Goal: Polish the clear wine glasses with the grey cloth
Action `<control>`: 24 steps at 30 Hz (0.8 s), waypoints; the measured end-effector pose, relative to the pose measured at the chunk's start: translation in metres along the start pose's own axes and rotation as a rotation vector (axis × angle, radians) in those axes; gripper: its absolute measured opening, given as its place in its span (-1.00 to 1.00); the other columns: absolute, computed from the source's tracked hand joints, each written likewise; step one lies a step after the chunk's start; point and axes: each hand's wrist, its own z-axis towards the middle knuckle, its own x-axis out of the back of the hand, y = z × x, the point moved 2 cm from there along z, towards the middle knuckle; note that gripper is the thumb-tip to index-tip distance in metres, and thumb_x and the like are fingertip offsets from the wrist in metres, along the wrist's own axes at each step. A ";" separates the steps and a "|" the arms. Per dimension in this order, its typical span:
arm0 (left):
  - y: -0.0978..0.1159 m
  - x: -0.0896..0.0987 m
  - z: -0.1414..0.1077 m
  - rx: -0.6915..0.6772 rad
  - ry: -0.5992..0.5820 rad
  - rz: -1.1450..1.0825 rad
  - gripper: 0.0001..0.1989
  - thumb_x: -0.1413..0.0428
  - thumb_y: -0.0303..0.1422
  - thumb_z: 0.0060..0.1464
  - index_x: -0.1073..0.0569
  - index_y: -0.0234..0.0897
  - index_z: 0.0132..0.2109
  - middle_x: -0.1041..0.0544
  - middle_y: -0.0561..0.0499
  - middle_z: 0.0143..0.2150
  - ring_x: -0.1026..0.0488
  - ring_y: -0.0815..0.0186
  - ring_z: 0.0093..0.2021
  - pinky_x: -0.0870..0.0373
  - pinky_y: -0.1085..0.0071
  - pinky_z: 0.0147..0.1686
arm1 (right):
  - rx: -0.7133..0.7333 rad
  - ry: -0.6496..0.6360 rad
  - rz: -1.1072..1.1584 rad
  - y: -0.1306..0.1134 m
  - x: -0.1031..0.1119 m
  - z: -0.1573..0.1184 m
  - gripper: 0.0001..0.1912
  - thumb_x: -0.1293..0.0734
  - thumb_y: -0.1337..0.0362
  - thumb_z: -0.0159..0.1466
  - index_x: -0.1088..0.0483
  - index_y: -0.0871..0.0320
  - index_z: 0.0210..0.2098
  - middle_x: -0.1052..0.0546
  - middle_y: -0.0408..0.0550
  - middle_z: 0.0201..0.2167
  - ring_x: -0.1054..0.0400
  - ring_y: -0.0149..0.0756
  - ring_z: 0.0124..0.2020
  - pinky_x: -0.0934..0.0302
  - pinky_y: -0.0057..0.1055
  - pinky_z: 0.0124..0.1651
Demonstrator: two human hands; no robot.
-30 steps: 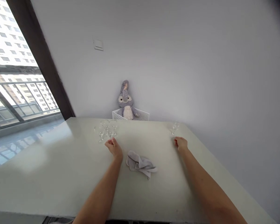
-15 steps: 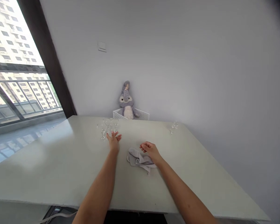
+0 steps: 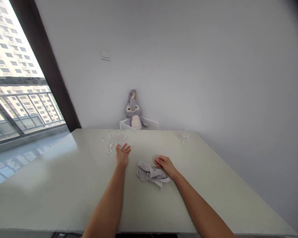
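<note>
My left hand point(image 3: 123, 154) is open, palm turned up and fingers spread, just in front of a cluster of several clear stemmed glasses point(image 3: 111, 142). It partly covers the nearest glass, and I cannot tell whether it touches it. My right hand point(image 3: 164, 164) rests by the far right edge of a crumpled grey cloth point(image 3: 149, 172), its fingers curled in with nothing visible in them. The cloth lies bunched on the table between my forearms. Farther off at the right stands a single clear glass point(image 3: 185, 136), faint against the wall.
A pale, glossy table point(image 3: 64, 185) spans the view. Behind its far edge, a grey plush toy point(image 3: 135, 114) sits in a white perforated basket point(image 3: 152, 125) against the wall. At the left is a window point(image 3: 24, 109) with a dark frame.
The view has tilted slightly, so the tabletop sits lower in it. My left fingers have spread a little more. My right hand has shifted slightly right, its fingers drawn closer together.
</note>
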 end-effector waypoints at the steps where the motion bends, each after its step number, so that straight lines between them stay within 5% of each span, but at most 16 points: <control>1: 0.000 0.000 0.000 0.002 -0.002 -0.008 -0.60 0.20 0.00 0.07 -0.10 -0.08 -0.03 -0.42 -0.08 -0.14 -0.47 0.33 -0.30 -0.37 0.32 -0.25 | -0.004 0.003 -0.008 0.000 0.000 0.000 -0.67 -0.33 0.04 -0.02 -0.38 0.22 -0.48 -0.45 -0.11 -0.54 -0.19 -0.47 -0.60 -0.10 -0.49 -0.51; 15: -0.003 -0.001 -0.010 0.047 -0.077 -0.044 -0.65 0.20 0.00 0.07 -0.12 -0.18 -0.20 -0.47 -0.14 -0.21 -0.48 0.27 -0.26 -0.33 0.26 -0.19 | 0.045 0.020 -0.325 -0.003 -0.011 -0.012 -0.72 -0.21 0.11 0.09 -0.39 0.19 -0.45 -0.46 -0.11 -0.55 -0.28 -0.38 -0.52 -0.14 -0.44 -0.40; 20: -0.005 -0.002 -0.016 0.049 -0.065 -0.051 -0.64 0.21 0.01 0.07 -0.11 -0.17 -0.18 -0.46 -0.13 -0.19 -0.48 0.28 -0.29 -0.34 0.29 -0.24 | 0.111 0.049 -0.411 -0.007 -0.012 -0.020 -0.53 -0.10 -0.04 0.17 -0.37 0.20 -0.20 -0.48 -0.02 -0.37 -0.32 -0.31 -0.41 -0.17 -0.38 -0.33; 24: -0.005 -0.004 -0.022 0.093 -0.028 -0.109 -0.61 0.21 0.05 0.04 -0.11 -0.17 -0.22 -0.44 -0.13 -0.16 -0.47 0.26 -0.24 -0.36 0.27 -0.23 | 0.115 -0.011 -0.629 -0.009 -0.023 -0.028 -0.36 -0.25 -0.03 0.05 -0.20 0.17 0.05 -0.41 0.03 -0.12 -0.29 -0.23 -0.18 -0.13 -0.34 -0.15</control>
